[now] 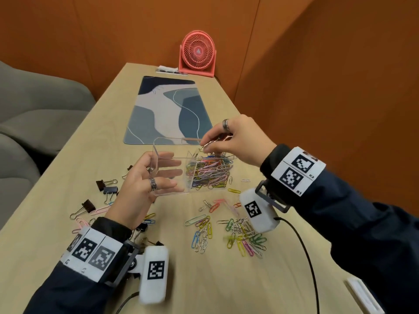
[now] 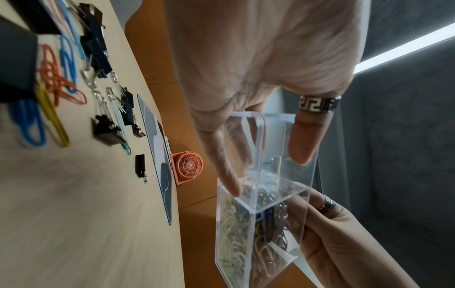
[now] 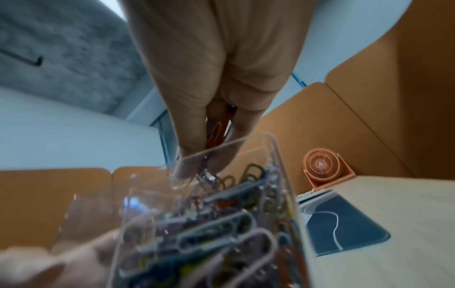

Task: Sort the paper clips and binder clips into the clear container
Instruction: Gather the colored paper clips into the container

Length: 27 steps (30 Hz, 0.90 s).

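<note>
My left hand [image 1: 163,172] grips the empty left end of the clear container [image 1: 169,143] and holds it tilted over the table. The container's right compartment is packed with coloured paper clips [image 1: 209,172]. My right hand [image 1: 205,146] pinches a small bunch of paper clips [image 1: 215,141] just above that compartment; they look orange [image 3: 216,132] in the right wrist view. Loose paper clips [image 1: 246,234] lie in front of the container. Black binder clips [image 1: 108,189] are scattered to its left, and the left wrist view also shows binder clips [image 2: 108,130].
A patterned blue desk mat [image 1: 167,109] lies behind the container, with a pink fan [image 1: 197,54] at the table's far end. Grey chairs [image 1: 34,109] stand to the left, orange walls to the right. A black cable [image 1: 303,245] and a white object [image 1: 362,295] lie at the near right.
</note>
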Available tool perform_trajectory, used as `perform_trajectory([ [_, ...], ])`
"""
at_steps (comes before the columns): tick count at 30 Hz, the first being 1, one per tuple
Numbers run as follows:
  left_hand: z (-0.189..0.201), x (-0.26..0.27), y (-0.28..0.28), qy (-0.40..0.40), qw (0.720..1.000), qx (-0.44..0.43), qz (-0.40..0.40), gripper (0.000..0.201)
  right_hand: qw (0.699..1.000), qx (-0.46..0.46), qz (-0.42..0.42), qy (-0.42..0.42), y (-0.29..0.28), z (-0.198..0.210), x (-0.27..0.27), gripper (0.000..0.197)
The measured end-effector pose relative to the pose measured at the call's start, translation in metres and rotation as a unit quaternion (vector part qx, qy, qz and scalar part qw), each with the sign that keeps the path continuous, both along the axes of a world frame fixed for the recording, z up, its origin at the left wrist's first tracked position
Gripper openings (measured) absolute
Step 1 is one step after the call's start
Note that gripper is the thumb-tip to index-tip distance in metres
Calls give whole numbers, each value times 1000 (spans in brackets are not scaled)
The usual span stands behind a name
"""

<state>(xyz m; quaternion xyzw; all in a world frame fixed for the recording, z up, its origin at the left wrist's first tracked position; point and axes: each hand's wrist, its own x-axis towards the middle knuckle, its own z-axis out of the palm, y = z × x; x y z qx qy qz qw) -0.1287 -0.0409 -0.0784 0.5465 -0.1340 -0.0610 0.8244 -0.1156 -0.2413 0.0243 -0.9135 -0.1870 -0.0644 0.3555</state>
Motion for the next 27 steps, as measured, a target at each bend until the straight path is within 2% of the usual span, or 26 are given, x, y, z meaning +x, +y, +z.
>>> perform_trajectory([
  [6,2,0,-1,-3,1000,1,-5,57,1000,-13,13,3,0,-6,-6,23],
  [9,2,0,-1,-2,1000,-4,-1,50,1000,23,0,5,-5,-3,-7,14],
  [11,2,-1,0,-4,1000,-8,0,55,999,38,-9,-19,-9,-3,-8,9],
  [14,3,-1,2,-6,1000,-7,5,59,998,-39,-20,-47,-12,-4,-12,8],
  [18,4,-2,1,-5,1000,-3,9,55,996,-94,-4,-1,-13,-10,-17,28],
  [23,6,-2,2,-7,1000,-9,25,48,997,-32,-39,-62,-23,-14,-21,20],
  [25,7,-1,4,-8,999,-14,34,46,999,-14,-32,-18,-33,-17,-27,21],
  [27,6,0,5,-6,999,-17,41,45,988,-39,22,145,-42,-24,-35,26],
])
